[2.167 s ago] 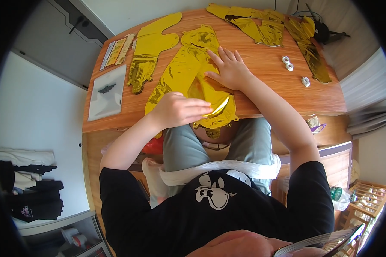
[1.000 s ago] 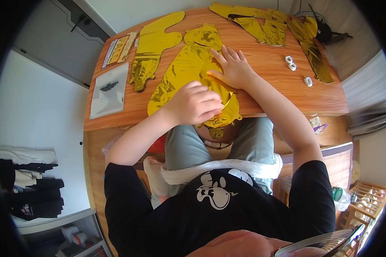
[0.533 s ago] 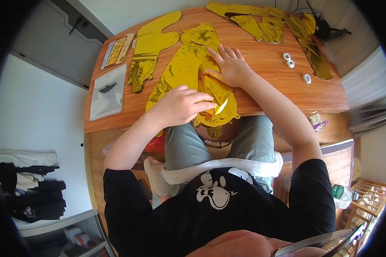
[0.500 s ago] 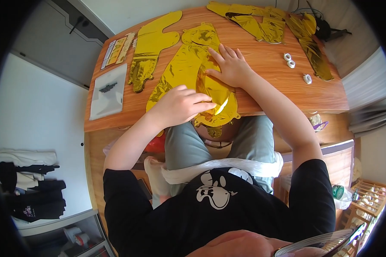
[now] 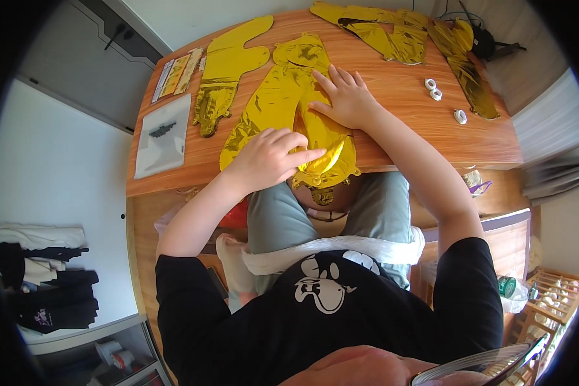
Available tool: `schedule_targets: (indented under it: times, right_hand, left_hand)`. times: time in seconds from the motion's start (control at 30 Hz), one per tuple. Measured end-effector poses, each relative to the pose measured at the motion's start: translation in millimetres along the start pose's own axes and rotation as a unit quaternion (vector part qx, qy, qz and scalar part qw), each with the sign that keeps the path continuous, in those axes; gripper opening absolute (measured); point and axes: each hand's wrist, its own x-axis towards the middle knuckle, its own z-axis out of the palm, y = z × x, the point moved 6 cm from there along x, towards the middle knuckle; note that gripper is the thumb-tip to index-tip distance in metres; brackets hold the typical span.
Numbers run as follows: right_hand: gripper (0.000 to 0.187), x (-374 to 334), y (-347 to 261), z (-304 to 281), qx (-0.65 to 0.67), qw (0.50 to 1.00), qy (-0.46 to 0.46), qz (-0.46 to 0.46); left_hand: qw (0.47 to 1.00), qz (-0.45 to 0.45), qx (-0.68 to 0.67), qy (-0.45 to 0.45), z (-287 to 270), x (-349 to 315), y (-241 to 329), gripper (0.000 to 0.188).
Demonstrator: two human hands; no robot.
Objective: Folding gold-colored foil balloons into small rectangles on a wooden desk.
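A flat gold foil balloon [image 5: 257, 106] lies in front of me, its near end hanging over the table's front edge. My left hand [image 5: 269, 156] is closed on the near part of this foil, index finger stretched across it and the other fingers curled; the thumb is hidden. Beside that finger the foil bulges up and shines brightly. Fingers spread, my right hand [image 5: 350, 100] rests on the balloon's right side, with its fingertips along the edge and on the table.
Another flat gold foil piece [image 5: 228, 58] lies to the left, near a clear bag [image 5: 163, 138] and a printed card [image 5: 174, 76]. More gold foil pieces [image 5: 402, 38] lie far right. White ribbon rolls [image 5: 433, 89] sit on the wooden table [image 5: 392, 83].
The fingers of my left hand have curled in more, and the hand has shifted slightly. The foil by its index finger has bulged and catches more light. My right hand stays in place.
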Motion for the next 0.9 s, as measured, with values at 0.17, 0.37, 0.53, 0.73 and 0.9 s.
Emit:
schedule_targets:
  times: [0.17,0.37,0.53,0.73,0.9]
  right_hand:
    - [0.084,-0.7,1.9,-0.5,-0.009,1.000,-0.013,0.003]
    - [0.089,0.9,3.6,3.9,-0.005,1.000,-0.026,0.010]
    - [0.088,1.7,4.0,5.4,-0.007,1.000,-0.029,0.005]
    - [0.088,0.7,4.1,4.2,0.000,0.999,-0.033,0.006]
    - [0.088,1.3,3.3,3.8,-0.001,0.999,-0.034,0.007]
  left_hand:
    - [1.000,0.006,0.006,-0.008,2.4,11.0,6.2,0.047]
    - [0.998,0.013,0.013,-0.059,0.9,10.6,0.5,0.046]
    - [1.000,0.020,0.005,0.000,-4.1,2.1,-5.5,0.044]
    - [0.998,-0.046,0.044,-0.007,-2.7,-4.8,-17.7,0.050]
    - [0.999,-0.043,0.023,0.011,2.4,-13.6,-23.3,0.053]
